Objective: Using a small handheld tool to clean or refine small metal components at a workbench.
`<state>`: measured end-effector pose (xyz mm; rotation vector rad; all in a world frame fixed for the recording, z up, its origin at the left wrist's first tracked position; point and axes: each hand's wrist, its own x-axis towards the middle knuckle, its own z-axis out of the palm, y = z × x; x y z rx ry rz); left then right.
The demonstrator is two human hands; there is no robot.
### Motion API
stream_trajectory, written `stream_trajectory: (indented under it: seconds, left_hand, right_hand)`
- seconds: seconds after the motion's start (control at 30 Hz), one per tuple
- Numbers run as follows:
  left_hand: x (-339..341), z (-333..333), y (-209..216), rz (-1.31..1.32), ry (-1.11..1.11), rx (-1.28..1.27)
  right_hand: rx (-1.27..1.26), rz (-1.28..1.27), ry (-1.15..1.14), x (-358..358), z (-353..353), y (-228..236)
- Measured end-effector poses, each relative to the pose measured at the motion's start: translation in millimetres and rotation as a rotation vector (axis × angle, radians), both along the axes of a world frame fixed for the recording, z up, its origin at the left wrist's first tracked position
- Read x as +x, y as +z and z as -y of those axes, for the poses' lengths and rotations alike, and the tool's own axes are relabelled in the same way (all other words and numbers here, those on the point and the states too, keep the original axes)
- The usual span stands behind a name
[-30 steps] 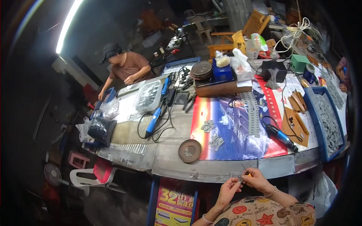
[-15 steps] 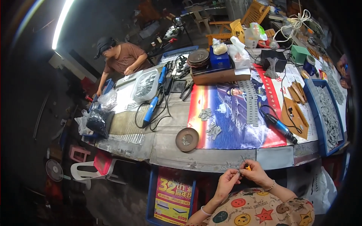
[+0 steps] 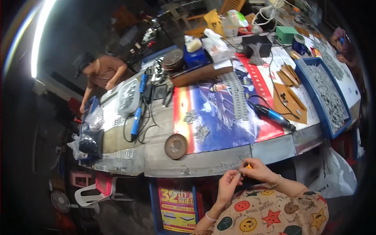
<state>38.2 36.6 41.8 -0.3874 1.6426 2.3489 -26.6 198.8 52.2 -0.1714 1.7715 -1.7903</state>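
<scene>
Orange-handled tool (image 3: 248, 166) gripped in yr R hand (image 3: 257, 171) by the table (image 3: 196, 166) edge — L hand (image 3: 227, 187) pinches a small pc (image 3: 241, 172) beside it, kind unclear — prob. to steady it.

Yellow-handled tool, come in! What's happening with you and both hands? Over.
Right hand gripping yellow-handled tool, thin shaft showing. Left hand close beside, contents unclear. Table edge just ahead.

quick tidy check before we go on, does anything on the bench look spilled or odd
Nothing looks clearly spilled or damaged. Mildly odd: two small heaps of grey pieces lie loose and jumbled on the printed poster, away from the blue tray at right, while nearby strips lie in neat rows.
</scene>
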Motion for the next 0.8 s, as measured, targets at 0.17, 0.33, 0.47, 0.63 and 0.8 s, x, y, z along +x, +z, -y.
stream_trajectory:
  seconds: [0.17, 0.33, 0.47, 0.63, 0.8]
  left_hand:
    - [-3, 3, 5, 0.043, -0.017, -0.021]
    - [1, -2, 5, 0.066, -0.062, 0.011]
    - [0, -4, 9, 0.078, -0.006, 0.008]
    - [-3, -2, 14, 0.053, 0.035, 0.015]
    - [-5, -2, 7, 0.052, 0.026, 0.024]
  right_hand:
    - [-0.037, 0.026, -0.101, -7, -9, 18]
    - [-0.035, 0.056, -0.080, 2, -17, 1]
    - [-0.035, -0.028, -0.025, 5, -10, -11]
    - [-0.170, 0.027, -0.011, 0, -4, -5]
    - [-0.171, 0.054, 0.015, -2, -8, -13]
